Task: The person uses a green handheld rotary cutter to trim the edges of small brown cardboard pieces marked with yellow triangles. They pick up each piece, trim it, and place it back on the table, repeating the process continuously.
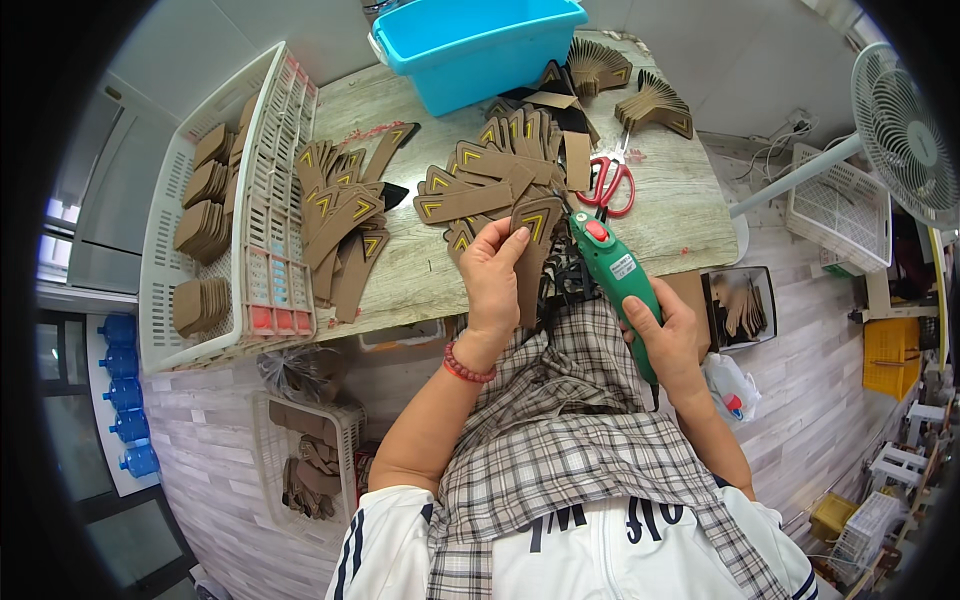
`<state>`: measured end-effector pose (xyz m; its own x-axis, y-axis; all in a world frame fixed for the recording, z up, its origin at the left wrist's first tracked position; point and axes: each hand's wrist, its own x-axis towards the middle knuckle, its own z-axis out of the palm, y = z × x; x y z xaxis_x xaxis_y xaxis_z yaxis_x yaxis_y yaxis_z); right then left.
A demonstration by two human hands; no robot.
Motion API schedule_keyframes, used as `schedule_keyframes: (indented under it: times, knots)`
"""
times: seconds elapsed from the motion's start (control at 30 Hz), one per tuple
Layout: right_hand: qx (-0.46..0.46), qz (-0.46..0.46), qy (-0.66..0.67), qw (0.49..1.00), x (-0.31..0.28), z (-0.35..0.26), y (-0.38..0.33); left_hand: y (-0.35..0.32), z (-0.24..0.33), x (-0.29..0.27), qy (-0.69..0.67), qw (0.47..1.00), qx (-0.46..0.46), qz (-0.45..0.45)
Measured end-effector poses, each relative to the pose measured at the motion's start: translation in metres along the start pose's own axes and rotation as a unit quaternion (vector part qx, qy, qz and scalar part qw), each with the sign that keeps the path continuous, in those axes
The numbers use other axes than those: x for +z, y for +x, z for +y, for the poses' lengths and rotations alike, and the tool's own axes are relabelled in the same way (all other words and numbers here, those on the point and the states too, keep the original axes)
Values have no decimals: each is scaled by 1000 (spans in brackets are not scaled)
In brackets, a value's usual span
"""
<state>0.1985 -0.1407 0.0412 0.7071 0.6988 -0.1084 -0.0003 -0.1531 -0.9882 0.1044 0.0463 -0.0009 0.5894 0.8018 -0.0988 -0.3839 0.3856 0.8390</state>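
Observation:
Near the table's front edge, my left hand [494, 262] pinches a brown strap piece [537, 232] with a yellow chevron at its rounded end. In my right hand [664, 335] is a green handheld power tool [614, 262] with a red button. Its narrow tip points at the strap piece; whether they touch I cannot tell. Just beyond my left hand lies a heap of similar brown strap pieces [470, 200]. Another pile of strap pieces [340, 210] lies to its left. Red-handled scissors [612, 187] rest beyond the power tool. Black strips [566, 272] hang at the table's edge.
A blue tub [480, 60] stands at the back of the table [420, 290]. On the left, a white crate [240, 300] holds stacked brown pieces. Fanned strap bundles [655, 105] sit at the far right. A fan [900, 140] stands right, and a lower crate [350, 440] is on the floor.

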Motion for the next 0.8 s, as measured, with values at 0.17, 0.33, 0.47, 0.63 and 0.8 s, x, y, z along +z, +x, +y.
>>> schedule_keyframes:
  times: [0.17, 0.33, 0.47, 0.63, 0.8]
  knots:
    - [2, -4, -2, 1000, 0, -1, 0, 0, 5, -2, 43, 999, 18, -14]
    - [14, -25, -3, 1000, -3, -4, -2, 5, 12, -8, 77, 995, 45, -47]
    - [18, -31, 4, 999, -7, -3, -4, 11, 21, -16, 150, 985, 60, -53]
    - [28, -55, -9, 998, -12, -7, -6, 21, 36, -27, 224, 967, 72, -96]
    - [42, -91, -11, 995, -19, -8, -6, 29, 54, -36, 300, 939, 58, -158]
